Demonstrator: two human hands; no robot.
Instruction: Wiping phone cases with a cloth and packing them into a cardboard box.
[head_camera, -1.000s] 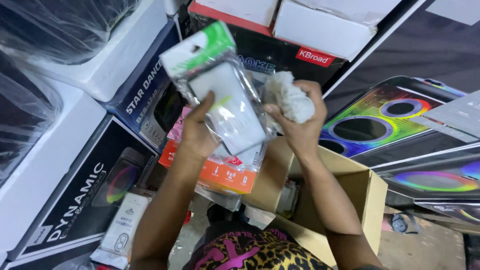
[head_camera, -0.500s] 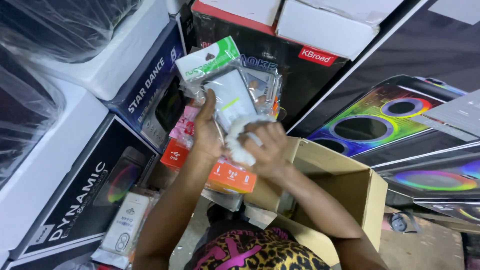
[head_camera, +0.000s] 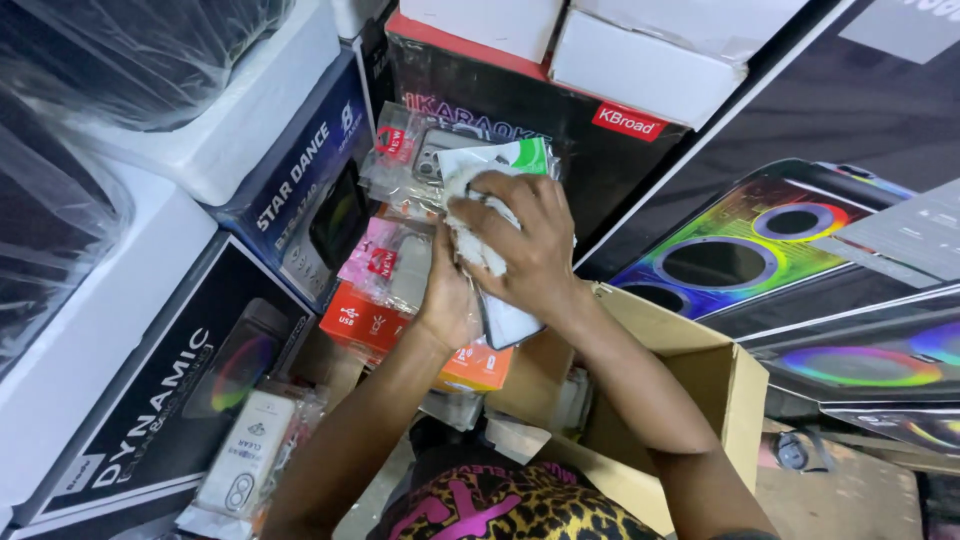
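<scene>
Overhead, right hand (head_camera: 525, 245) presses white cloth (head_camera: 470, 240) on packet (head_camera: 500, 315); left hand (head_camera: 447, 300) grips packet; boxes (head_camera: 300, 190) crowd close.

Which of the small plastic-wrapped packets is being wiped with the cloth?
The green-topped packet under the right hand and white cloth; the others lie untouched.

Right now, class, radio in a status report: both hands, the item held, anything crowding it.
Left hand grips the clear-wrapped white package from behind. Right hand presses a white cloth on its front. More wrapped packets stacked close behind; open cardboard box below.
</scene>
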